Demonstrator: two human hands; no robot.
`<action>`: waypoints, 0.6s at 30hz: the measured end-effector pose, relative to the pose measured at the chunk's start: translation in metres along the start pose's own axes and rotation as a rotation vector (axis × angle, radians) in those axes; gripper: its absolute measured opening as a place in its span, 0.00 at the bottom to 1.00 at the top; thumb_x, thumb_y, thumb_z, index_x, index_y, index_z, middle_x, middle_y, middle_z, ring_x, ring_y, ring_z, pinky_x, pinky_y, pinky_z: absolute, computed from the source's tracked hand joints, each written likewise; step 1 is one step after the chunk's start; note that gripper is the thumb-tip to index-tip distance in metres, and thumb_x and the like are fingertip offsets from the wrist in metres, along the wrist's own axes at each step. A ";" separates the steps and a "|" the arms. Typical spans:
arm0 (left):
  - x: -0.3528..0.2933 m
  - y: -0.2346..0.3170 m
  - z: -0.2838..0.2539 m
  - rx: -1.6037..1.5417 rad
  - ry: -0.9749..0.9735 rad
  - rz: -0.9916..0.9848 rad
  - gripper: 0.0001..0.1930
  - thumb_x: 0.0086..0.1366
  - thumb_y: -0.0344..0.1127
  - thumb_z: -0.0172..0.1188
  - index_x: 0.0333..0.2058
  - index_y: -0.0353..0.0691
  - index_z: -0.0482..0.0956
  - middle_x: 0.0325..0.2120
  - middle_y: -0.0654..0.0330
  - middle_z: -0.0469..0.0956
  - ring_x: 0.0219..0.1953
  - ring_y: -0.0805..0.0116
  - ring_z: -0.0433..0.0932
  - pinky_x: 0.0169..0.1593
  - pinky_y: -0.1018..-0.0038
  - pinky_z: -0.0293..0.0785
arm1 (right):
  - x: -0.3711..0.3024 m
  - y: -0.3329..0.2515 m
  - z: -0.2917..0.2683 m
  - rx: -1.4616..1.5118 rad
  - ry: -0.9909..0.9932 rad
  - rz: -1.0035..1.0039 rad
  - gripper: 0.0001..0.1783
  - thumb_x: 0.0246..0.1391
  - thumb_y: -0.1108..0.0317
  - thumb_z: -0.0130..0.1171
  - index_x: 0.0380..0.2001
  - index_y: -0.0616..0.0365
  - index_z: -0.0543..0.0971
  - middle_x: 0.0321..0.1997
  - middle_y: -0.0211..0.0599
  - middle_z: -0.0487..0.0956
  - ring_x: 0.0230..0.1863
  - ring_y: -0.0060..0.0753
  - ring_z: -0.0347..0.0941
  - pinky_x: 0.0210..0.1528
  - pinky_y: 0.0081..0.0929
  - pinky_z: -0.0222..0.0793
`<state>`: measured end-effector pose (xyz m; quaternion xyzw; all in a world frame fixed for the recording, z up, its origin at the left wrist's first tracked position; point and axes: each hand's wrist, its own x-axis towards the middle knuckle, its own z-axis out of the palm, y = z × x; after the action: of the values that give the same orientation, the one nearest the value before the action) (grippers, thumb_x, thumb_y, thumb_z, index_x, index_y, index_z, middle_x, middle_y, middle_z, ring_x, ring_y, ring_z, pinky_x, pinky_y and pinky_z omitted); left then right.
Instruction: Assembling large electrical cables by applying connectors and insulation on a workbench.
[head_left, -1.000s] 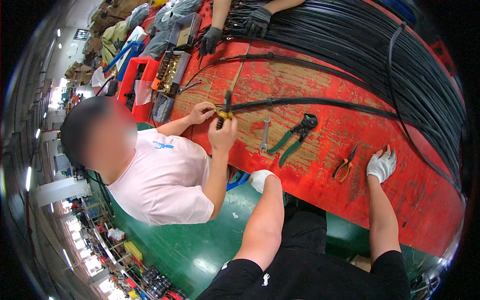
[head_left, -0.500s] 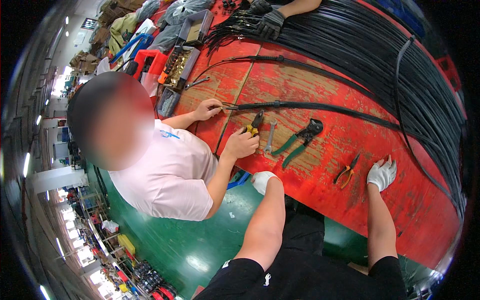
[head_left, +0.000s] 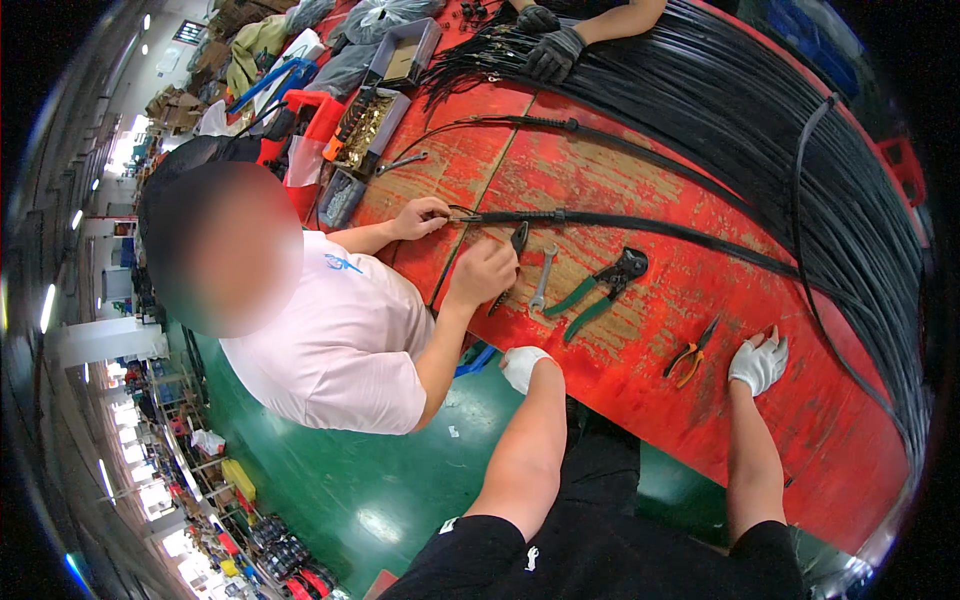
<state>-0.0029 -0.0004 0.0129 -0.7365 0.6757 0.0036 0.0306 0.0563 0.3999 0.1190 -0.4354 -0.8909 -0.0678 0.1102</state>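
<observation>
In a white glove, my left hand (head_left: 524,369) rests against the front edge of the red table; its fingers are hidden, so their pose is unclear. My right hand (head_left: 760,362), also white-gloved, lies on the tabletop with fingers stretched out, holding nothing. Just left of it are pliers with orange and black handles (head_left: 689,361). Farther left lie a green-handled cutter (head_left: 604,290) and an open-end wrench (head_left: 544,277). A co-worker's left hand (head_left: 421,218) holds the end of a black cable (head_left: 650,226). Their right hand (head_left: 485,272) is over dark-jawed pliers (head_left: 519,238).
Black cables (head_left: 700,95) cover the far side in a thick bundle, with another person's dark-gloved hand (head_left: 554,54) on them. Bins of brass parts (head_left: 370,130) stand at the far left. The co-worker in a light shirt (head_left: 330,330) is close on my left.
The co-worker's right hand has shifted on the pliers, and their yellow handle no longer shows. The view has shifted slightly. My hands stay in place.
</observation>
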 end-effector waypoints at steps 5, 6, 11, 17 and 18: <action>-0.018 0.005 -0.049 -0.095 -0.066 -0.016 0.20 0.69 0.40 0.42 0.31 0.36 0.83 0.29 0.49 0.85 0.31 0.48 0.85 0.36 0.55 0.82 | 0.000 0.002 0.000 0.000 0.005 0.004 0.23 0.61 0.57 0.53 0.59 0.48 0.74 0.66 0.48 0.69 0.66 0.54 0.64 0.69 0.49 0.56; -0.017 0.005 -0.050 -0.107 -0.058 -0.013 0.21 0.70 0.40 0.41 0.32 0.35 0.83 0.30 0.49 0.85 0.32 0.48 0.85 0.37 0.55 0.81 | 0.000 0.000 -0.001 -0.002 0.001 0.004 0.23 0.61 0.57 0.53 0.59 0.48 0.74 0.66 0.48 0.69 0.66 0.53 0.64 0.69 0.49 0.56; -0.014 0.006 -0.053 -0.133 -0.130 -0.043 0.21 0.70 0.40 0.41 0.32 0.34 0.83 0.31 0.48 0.85 0.32 0.48 0.85 0.37 0.54 0.81 | 0.002 0.002 0.002 0.006 0.025 -0.016 0.23 0.61 0.58 0.53 0.58 0.50 0.75 0.65 0.49 0.70 0.65 0.54 0.65 0.68 0.49 0.57; -0.020 0.010 -0.063 -0.174 -0.137 -0.078 0.22 0.70 0.41 0.41 0.28 0.34 0.82 0.28 0.47 0.84 0.30 0.48 0.84 0.35 0.53 0.81 | 0.001 0.003 0.003 0.026 0.056 -0.019 0.22 0.61 0.59 0.53 0.57 0.50 0.75 0.65 0.50 0.71 0.64 0.54 0.66 0.67 0.49 0.58; -0.021 0.012 -0.071 -0.217 -0.147 -0.134 0.22 0.70 0.41 0.42 0.26 0.35 0.82 0.26 0.46 0.84 0.30 0.48 0.84 0.34 0.53 0.81 | 0.000 0.003 0.005 0.024 0.056 -0.013 0.22 0.61 0.59 0.53 0.57 0.51 0.75 0.65 0.50 0.70 0.64 0.54 0.66 0.67 0.49 0.58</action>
<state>-0.0189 0.0158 0.0841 -0.7767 0.6167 0.1285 0.0002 0.0584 0.4030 0.1147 -0.4264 -0.8909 -0.0698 0.1400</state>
